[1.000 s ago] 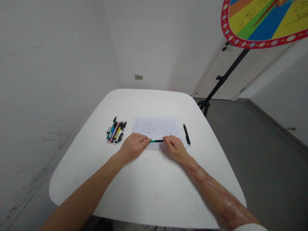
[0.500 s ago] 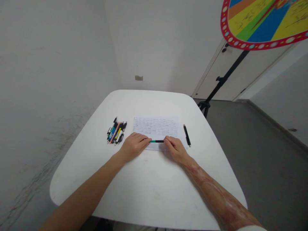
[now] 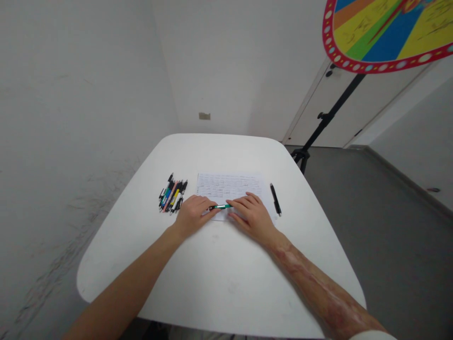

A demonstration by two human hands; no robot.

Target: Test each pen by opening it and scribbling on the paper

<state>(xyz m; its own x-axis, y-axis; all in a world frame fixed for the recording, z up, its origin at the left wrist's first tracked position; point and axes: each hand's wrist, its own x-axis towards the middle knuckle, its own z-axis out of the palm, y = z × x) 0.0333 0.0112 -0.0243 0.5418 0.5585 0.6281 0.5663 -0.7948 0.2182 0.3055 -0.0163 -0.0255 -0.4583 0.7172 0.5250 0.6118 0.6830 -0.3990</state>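
Pen: slim green-and-black pen, plastic-looking (image 3: 222, 207), over the near edge of the white handwritten paper sheet (image 3: 230, 183), mid-way between the white worktop's (image 3: 219, 278) left and right edges.
Left hand (image 3: 194, 215): thumb and fingers closed on pen's left end.
Right hand (image 3: 255, 217): thumb spread from fingers, fingertips at pen's right end; pressure can't be told.
Handling: probably light, stiff, smooth, apt to roll.
Best hold: mid-barrel, light pinch.

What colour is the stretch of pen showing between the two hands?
Green; the head view shows the pen best.
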